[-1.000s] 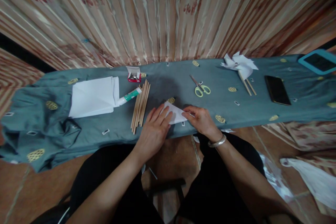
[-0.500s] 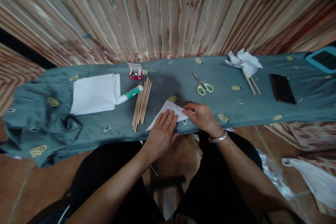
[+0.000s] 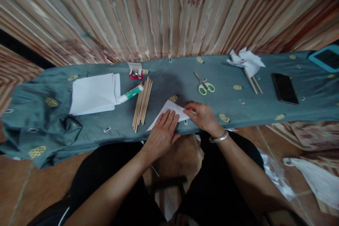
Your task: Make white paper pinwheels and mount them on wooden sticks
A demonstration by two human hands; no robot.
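In the head view, the left hand (image 3: 161, 135) is lying on the folded paper (image 3: 174, 106), fingers (image 3: 166, 116) straight. The right hand (image 3: 204, 117) is pinching the paper's right corner. The paper is resting on the green cloth (image 3: 225, 100) near the sticks (image 3: 143, 104).

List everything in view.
Folded paper: one, white, centre
Paper sheets: several, white, left
Glue stick: one, white, green, left
Wooden sticks: several, tan, left
Small box: one, red, behind sticks
Scissors: one, green handles, centre
Pinwheels: unclear, white, right
Smartphone: one, black, right
Tablet: one, blue frame, right edge
Tablecloth: one, teal, underneath
Curtains: unclear, brown, behind
Plastic bag: one, white, floor
Legs: two, black trousers, below
Left hand: one, bare, on paper
Right hand: one, silver bangle, on paper
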